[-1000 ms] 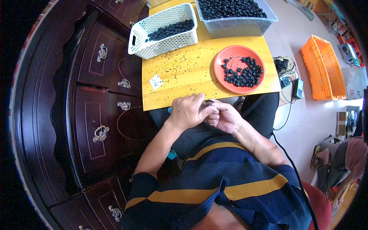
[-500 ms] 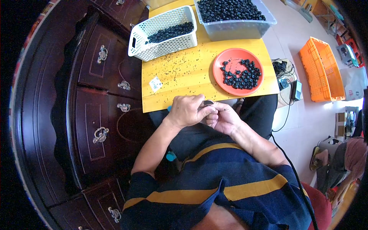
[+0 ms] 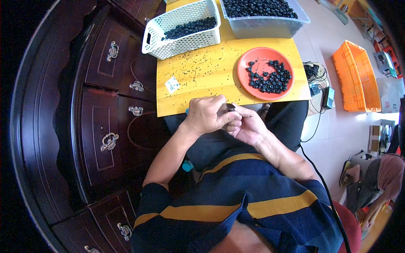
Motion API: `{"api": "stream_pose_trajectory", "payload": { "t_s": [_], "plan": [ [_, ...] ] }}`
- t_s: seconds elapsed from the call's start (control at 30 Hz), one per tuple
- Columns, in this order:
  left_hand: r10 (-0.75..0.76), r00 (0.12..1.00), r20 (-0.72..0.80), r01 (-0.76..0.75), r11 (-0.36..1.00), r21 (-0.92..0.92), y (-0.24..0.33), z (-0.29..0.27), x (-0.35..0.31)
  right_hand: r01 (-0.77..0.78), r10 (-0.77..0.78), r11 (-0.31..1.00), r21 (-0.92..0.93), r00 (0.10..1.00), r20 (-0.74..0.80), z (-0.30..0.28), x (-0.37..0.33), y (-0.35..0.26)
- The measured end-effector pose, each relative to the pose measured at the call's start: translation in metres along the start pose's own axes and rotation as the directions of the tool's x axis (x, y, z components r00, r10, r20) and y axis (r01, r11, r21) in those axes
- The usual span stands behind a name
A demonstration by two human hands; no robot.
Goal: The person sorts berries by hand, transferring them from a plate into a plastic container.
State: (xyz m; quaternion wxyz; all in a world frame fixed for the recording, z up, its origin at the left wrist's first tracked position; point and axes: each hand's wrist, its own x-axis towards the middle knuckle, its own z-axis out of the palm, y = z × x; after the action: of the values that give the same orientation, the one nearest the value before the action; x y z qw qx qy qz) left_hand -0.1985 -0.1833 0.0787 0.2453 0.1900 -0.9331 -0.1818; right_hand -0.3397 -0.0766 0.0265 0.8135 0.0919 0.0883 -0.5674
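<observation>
My left hand (image 3: 206, 114) and my right hand (image 3: 249, 125) meet just off the near edge of the yellow table. A small black round part (image 3: 230, 107) is pinched between their thumbs and fingers; the fingers hide most of it. Beyond my right hand, a red plate (image 3: 243, 86) carries many loose black ring-like parts (image 3: 270, 78). At the back left, a white perforated basket (image 3: 185, 48) contains a layer of similar black parts. A clear plastic bin (image 3: 265, 28) to its right is heaped with them.
Small dark crumbs and a white square packet (image 3: 172, 84) lie on the yellow tabletop (image 3: 211, 80). Dark wooden drawers (image 3: 105, 105) stand close on the left. Cables, a black adapter (image 3: 328, 98) and an orange crate (image 3: 356, 78) are on the floor at right. Another person sits at far right.
The table and containers appear slightly higher in the picture. The black part between my fingers has turned a little; both hands keep their pinch on it.
</observation>
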Motion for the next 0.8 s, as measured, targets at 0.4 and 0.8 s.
{"api": "stream_pose_trajectory", "payload": {
  "t_s": [0.4, 0.8],
  "plan": [
    [-0.021, 1.0, -0.009, 0.022, 0.997, 0.071, 0.001, 0.002, -0.002, 0.052, -0.052, 0.999, 0.0, 0.998, -0.02, -0.004, 0.001, 0.002],
    [-0.006, 1.0, -0.007, 0.007, 0.999, 0.046, 0.0, 0.006, 0.0, 0.068, -0.068, 0.998, -0.002, 0.998, -0.007, -0.012, 0.006, 0.002]
  ]
}}
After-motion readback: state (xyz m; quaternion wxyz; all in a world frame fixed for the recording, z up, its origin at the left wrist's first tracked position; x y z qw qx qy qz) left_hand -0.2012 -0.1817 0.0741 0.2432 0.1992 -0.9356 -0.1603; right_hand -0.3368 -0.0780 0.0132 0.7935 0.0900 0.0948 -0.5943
